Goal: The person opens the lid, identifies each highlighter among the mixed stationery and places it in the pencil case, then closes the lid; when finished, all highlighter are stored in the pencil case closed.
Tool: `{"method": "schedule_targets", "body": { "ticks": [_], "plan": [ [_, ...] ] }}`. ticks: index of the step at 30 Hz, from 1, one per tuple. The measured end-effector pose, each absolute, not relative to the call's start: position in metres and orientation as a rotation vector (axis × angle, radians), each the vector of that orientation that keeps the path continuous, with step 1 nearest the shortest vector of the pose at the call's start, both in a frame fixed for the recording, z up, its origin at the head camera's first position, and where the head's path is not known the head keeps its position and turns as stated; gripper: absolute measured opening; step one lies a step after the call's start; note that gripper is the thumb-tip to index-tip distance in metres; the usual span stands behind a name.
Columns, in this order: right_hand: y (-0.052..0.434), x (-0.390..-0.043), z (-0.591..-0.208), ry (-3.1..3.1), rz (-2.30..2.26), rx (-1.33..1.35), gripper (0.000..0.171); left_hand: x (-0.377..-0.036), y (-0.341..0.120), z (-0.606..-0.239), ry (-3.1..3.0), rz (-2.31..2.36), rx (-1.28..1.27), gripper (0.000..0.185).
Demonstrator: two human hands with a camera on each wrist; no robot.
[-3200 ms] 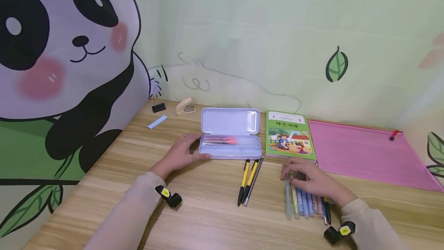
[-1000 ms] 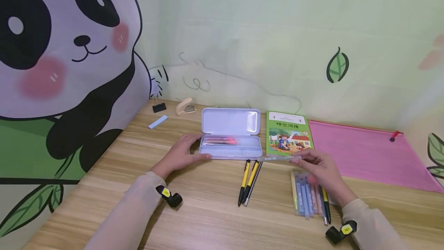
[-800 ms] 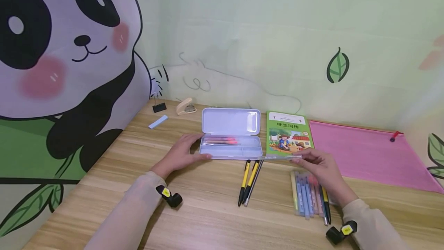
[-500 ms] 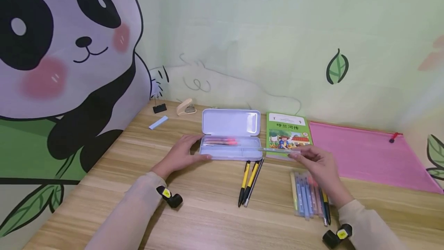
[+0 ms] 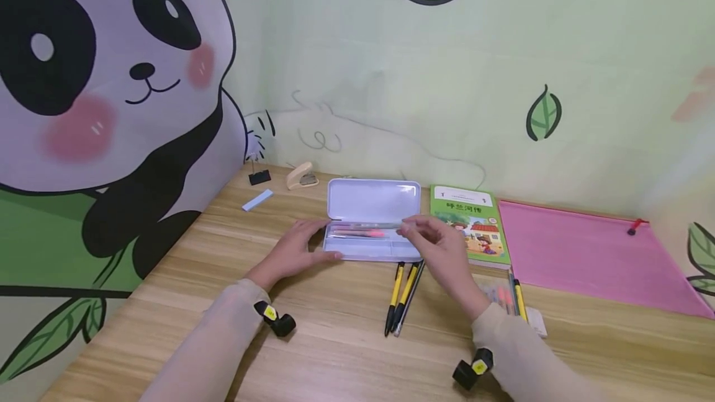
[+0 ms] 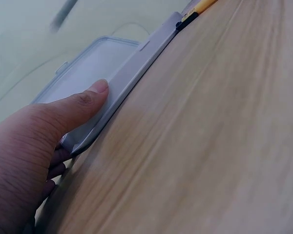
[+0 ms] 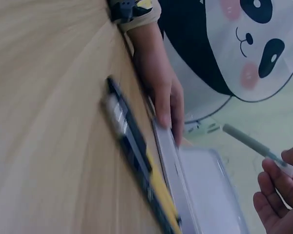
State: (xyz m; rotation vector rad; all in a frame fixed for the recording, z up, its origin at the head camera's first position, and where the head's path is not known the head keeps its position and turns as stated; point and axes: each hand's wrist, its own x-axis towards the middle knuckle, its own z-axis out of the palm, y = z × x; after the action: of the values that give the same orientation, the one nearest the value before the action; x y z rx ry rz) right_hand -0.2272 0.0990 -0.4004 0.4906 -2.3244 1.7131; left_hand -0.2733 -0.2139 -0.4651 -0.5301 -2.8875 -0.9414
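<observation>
Step in hand: pen (image 5: 373, 226) being pinched at its end by right hand (image 5: 441, 252) fingers, being held level over open case (image 5: 373, 247). Case being steadied at left end by left hand (image 5: 296, 252), fingers flat, thumb along front wall. Next move, judged: pen being lowered into long compartment beside pink pens (image 5: 360, 234), then released. Book (image 5: 470, 223) title in Chinese characters, too small to be read surely.
</observation>
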Motion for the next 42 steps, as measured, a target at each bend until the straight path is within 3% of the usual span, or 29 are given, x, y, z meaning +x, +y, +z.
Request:
{"method": "schedule_targets", "body": {
  "ticks": [10, 24, 42],
  "plan": [
    [0.038, -0.267, -0.434, -2.269, 1.694, 0.385, 0.018, -0.273, -0.215, -0.467, -2.892, -0.949, -0.514, 0.102],
    [0.043, -0.274, -0.451, -2.333, 1.368, 0.406, 0.025, -0.274, -0.215, -0.465, -2.914, -0.942, -0.493, 0.1],
    [0.05, -0.28, -0.454, -2.473, 0.957, 0.466, 0.017, -0.271, -0.214, -0.462, -2.897, -0.968, -0.515, 0.098]
  ]
}}
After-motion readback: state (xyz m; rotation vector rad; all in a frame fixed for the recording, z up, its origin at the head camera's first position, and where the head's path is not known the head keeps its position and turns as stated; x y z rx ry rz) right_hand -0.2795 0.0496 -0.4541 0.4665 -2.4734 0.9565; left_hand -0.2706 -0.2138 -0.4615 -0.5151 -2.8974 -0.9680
